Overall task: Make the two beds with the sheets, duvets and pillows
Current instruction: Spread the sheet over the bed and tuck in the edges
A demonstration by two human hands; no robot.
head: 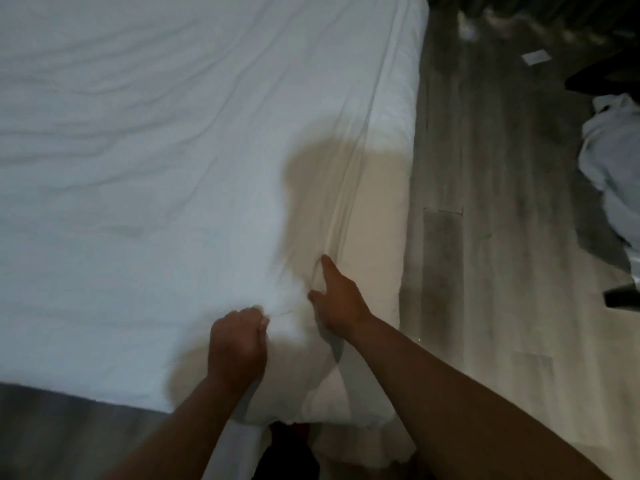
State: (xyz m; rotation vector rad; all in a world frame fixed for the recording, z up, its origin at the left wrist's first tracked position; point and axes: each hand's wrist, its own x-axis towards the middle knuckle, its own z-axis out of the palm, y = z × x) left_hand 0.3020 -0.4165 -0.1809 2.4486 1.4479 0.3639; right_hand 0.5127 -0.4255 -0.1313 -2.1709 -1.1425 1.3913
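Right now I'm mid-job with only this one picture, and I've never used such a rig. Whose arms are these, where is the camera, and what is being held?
There is no machine here. These are a person's two bare arms, seen by one wide-angle camera worn on the head and looking forward and down, so the arms come in from the bottom edge. Below them is the corner of a bed, covered by a white, wrinkled sheet. The left hand is curled round a bunch of that sheet near the corner. The right hand holds nothing; its fingers lie straight on a fold of the sheet along the bed's edge. To the right is a grey wood floor with a heap of white linen lying on it.
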